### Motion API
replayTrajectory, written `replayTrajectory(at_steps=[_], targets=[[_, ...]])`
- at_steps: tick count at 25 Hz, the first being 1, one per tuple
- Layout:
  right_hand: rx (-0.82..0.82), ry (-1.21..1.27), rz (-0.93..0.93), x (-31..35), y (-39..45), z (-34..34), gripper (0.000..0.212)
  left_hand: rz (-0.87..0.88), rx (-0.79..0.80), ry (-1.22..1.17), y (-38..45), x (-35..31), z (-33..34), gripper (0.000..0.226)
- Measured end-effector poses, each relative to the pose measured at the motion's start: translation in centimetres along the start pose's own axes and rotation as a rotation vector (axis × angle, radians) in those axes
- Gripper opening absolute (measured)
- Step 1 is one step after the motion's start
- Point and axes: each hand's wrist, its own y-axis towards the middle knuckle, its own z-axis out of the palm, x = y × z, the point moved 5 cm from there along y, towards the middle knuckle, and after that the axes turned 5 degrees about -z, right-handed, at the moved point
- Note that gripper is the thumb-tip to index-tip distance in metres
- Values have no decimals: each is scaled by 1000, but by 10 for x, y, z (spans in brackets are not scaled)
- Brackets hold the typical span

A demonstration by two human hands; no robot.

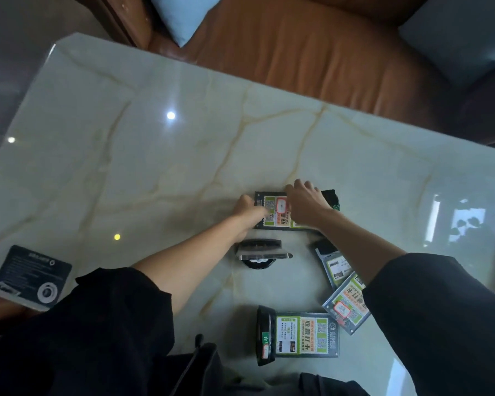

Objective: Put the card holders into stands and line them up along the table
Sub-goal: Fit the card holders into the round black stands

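A green-and-orange card holder (275, 215) lies flat on the pale marble table (155, 167). My left hand (247, 212) grips its left edge and my right hand (305, 205) rests on its right part, beside a black stand (332, 199). Just in front of them another holder stands upright in its black stand (259, 252), seen edge-on. Near me a third card holder (306, 334) lies flat with a black stand (265, 335) at its left end. Two more holders (345, 302) (333, 265) lie overlapping on the right, partly hidden under my right arm.
A dark printed card (32, 277) with a white ring lies at the table's left front corner. Beyond the far edge is a brown leather sofa (297, 47) with light blue cushions (183, 15). Bright glare marks the table's right side.
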Motion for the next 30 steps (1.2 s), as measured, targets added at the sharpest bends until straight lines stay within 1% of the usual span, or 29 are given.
replayTrajectory(at_steps=[2, 5, 7, 10, 12, 15, 17, 21, 23, 27, 30], targets=[[-61, 230, 36, -13, 1, -10, 32, 46, -24, -55, 2, -1, -5, 40], [-154, 416, 70, -28, -4, -30, 24, 250, -133, -77, -6, -26, -19, 31], [-241, 493, 116, -33, -12, -45, 20, 375, -190, -92, -17, -53, -28, 29], [-356, 608, 243, -46, -27, -52, 16, 567, -174, -76, -43, -90, -28, 23], [-382, 675, 304, -50, -40, -51, 13, 644, -165, -19, -58, -105, -23, 20], [-375, 659, 323, -48, -59, -50, 20, 743, -178, 116, -77, -113, -13, 17], [-388, 648, 335, -48, -73, -48, 21, 763, -135, 146, -86, -109, -6, 17], [-403, 696, 360, -48, -96, -34, 26, 763, 14, 183, -97, -95, 11, 22], [-363, 696, 360, -46, -106, -30, 33, 749, 36, 201, -102, -91, 16, 22], [-285, 704, 354, -46, -132, -19, 51, 769, 96, 309, -115, -81, 28, 21], [-305, 777, 368, -55, -160, -5, 56, 755, 91, 398, -122, -71, 32, 23]])
